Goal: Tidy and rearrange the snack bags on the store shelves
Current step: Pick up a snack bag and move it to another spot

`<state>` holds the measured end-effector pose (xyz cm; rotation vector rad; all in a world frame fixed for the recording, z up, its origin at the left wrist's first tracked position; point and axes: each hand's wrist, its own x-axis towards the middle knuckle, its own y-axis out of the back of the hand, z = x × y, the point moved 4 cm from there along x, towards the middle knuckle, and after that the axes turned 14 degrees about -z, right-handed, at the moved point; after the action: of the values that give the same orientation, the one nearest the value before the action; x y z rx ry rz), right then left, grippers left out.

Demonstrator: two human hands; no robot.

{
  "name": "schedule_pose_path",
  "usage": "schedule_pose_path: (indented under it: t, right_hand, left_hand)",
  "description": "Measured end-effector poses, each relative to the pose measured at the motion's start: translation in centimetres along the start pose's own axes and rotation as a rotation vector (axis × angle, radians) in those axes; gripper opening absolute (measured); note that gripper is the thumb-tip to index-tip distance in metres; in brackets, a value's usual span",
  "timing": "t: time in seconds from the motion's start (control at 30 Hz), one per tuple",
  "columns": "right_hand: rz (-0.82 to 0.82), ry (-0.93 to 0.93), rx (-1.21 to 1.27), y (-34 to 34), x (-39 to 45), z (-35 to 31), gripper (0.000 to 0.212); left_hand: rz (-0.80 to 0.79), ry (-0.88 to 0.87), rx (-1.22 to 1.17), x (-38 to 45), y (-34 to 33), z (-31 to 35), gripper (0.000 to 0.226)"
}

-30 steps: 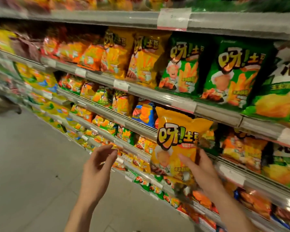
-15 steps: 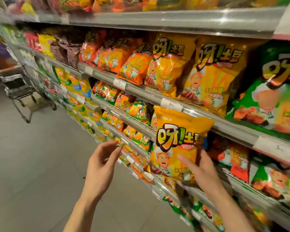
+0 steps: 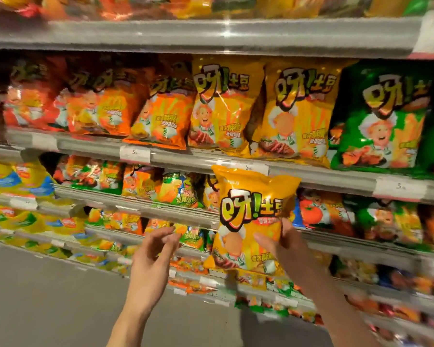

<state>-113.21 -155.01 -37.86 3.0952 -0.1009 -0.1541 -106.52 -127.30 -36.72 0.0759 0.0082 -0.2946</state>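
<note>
Right hand (image 3: 285, 246) grips the yellow chip bag (image 3: 251, 216) by its lower right side, thumb across the front, fingers wrapped behind. The bag is upright, off any shelf, its top edge just overlapping the front rail of the upper shelf (image 3: 311, 177) near the price tag (image 3: 251, 167). Left hand (image 3: 153, 256) is empty, fingers loosely spread, apart from the bag and in front of the lower shelves.

Best guess at the step: return this bag to the 2 matching yellow bags (image 3: 261, 108) standing on that shelf, between the orange bags (image 3: 161, 113) and the green bag (image 3: 378, 121).

How to do it well:
- Lift until the bag's bottom seam clears the front rail, then push in. Dragging it over the rail risks catching the price tag.
- Bring the left hand onto the bag's left side. It's air-filled and slippery, and a 1-sided grip lets it twist.
- Aim at the yellow facing, front panel outward, upright, flush with its neighbours at the front edge.
- Don't squeeze, or the contents get crushed.
- Those 2 yellow bags look packed tight, so part them or set this one in front.
</note>
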Motion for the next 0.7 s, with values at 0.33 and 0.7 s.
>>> schedule_pose_path:
  t: [0.33, 0.7]
  right_hand:
    - [0.147, -0.094, 0.076, -3.7, -2.2, 2.1, 0.068]
    - [0.043, -0.127, 0.04, -1.3, 2.3, 5.5, 0.053]
  left_hand:
    - [-0.456, 0.117, 0.016, 3.3, -3.9, -2.2, 0.029]
    - [-0.5, 0.219, 0.019, 5.3, -8.2, -5.6, 0.048]
